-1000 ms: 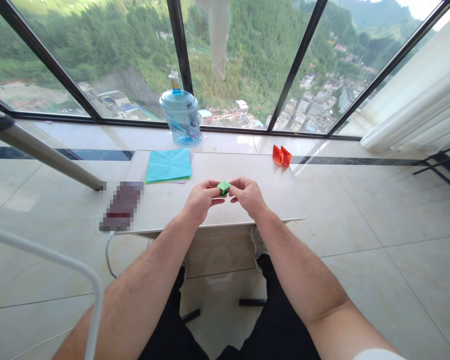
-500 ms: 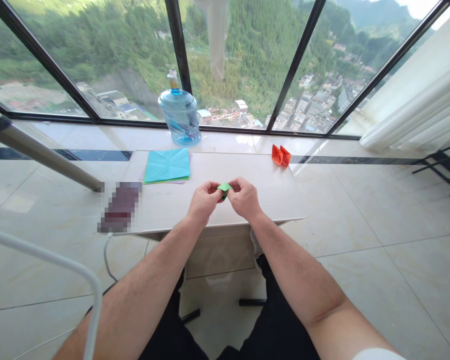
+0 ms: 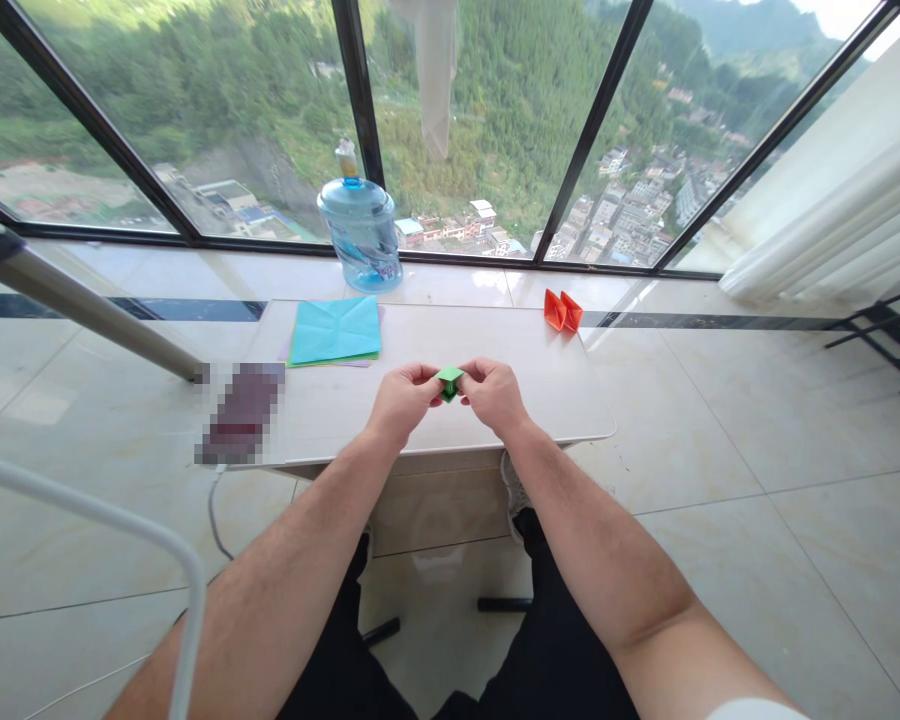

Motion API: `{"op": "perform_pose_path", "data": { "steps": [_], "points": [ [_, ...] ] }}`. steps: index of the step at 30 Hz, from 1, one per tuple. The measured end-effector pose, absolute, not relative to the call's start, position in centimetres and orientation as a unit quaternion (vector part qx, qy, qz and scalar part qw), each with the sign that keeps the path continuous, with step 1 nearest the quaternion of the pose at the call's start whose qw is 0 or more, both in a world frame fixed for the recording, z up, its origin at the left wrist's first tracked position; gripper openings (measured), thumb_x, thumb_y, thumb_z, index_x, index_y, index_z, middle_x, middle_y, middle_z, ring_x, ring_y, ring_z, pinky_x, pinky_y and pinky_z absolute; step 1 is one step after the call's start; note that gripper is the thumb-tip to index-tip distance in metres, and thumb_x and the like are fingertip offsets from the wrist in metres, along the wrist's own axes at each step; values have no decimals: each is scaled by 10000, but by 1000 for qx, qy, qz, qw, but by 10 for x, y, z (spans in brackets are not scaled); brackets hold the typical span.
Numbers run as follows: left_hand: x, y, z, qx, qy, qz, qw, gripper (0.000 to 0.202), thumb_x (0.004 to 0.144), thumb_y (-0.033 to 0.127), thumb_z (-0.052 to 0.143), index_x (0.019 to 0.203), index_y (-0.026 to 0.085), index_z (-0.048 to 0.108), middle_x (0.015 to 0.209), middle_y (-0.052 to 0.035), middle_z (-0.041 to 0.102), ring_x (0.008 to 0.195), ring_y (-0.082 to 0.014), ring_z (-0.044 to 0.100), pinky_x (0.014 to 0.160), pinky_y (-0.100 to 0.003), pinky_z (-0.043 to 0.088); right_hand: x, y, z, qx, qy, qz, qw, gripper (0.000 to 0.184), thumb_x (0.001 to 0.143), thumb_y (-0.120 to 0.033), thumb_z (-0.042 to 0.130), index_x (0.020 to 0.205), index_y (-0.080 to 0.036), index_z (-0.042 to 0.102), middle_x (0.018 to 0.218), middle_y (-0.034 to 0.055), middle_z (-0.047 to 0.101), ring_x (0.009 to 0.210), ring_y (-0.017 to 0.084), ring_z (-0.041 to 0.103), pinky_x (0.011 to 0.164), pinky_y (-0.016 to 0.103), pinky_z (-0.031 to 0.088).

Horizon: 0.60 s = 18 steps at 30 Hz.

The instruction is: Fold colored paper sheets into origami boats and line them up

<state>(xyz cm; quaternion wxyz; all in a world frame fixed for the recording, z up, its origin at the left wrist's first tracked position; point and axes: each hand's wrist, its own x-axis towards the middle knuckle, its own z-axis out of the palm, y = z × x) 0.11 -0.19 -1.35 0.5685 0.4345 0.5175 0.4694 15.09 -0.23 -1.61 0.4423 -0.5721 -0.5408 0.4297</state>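
Note:
A small folded green paper piece [image 3: 448,380] is pinched between both my hands just above the white table [image 3: 570,400]. My left hand [image 3: 403,402] grips its left side with curled fingers. On the right side my right hand [image 3: 493,396] holds it with thumb and fingertips. Only a small green corner shows between the fingers.
A stack of coloured paper sheets with a teal one on top [image 3: 335,331] lies at the table's back left. A folded orange paper figure [image 3: 562,310] sits at the back right corner. A blurred dark object [image 3: 241,414] lies at the left. A blue water jug [image 3: 361,232] stands by the window.
Both hands stay pinched on the green paper. They have shifted slightly while working it, first drawing closer together and then easing apart a little; the paper stays in the same spot.

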Motion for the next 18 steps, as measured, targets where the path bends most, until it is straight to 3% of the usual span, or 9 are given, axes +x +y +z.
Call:
{"op": "perform_pose_path", "data": {
  "steps": [6, 13, 18],
  "points": [
    [5, -5, -18, 490, 569, 441, 492, 265, 678, 418, 774, 701, 166, 695, 598, -19, 665, 577, -148, 594, 580, -267, 476, 144, -11, -10, -633, -592, 280, 413, 146, 820, -289, 624, 754, -217, 732, 715, 4, 738, 669, 150, 645, 673, 272, 486],
    [3, -2, -10, 447, 532, 441, 569, 317, 628, 446, 782, 728, 156, 699, 647, -38, 677, 631, -161, 631, 654, -311, 539, 149, -4, -14, -595, -543, 393, 444, 163, 798, -348, 645, 751, -203, 704, 638, -6, 689, 592, 145, 611, 591, 257, 474],
    [7, -5, -3, 403, 536, 464, 579, 288, 613, 409, 783, 704, 161, 670, 672, -22, 656, 649, -147, 607, 613, -295, 526, 147, -3, -16, -580, -540, 419, 443, 167, 785, -367, 650, 764, -205, 683, 610, -25, 651, 592, 139, 593, 591, 255, 472]
  ]
}}
